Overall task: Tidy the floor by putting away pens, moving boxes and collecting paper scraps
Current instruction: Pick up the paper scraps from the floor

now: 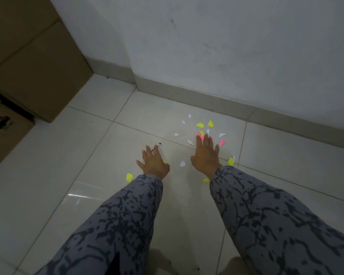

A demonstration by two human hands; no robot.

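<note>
Several small paper scraps, yellow (pixel 200 125), white (pixel 182 163) and pink (pixel 222 143), lie scattered on the white tiled floor (pixel 99 155). My right hand (pixel 206 155) reaches out over them with straight fingers, its fingertips over a pink scrap (pixel 198 136). My left hand (pixel 153 161) is spread open above the floor, and a thin dark pen (pixel 159 144) pokes out just beyond its fingers. More yellow scraps lie by my left wrist (pixel 129 177) and near my right wrist (pixel 230 161). Both arms wear grey patterned sleeves.
Stacked brown cardboard boxes (pixel 34 62) stand at the left against the wall. A white wall (pixel 226 46) with a grey skirting board (pixel 207 100) runs along the far side. My feet show faintly at the bottom edge.
</note>
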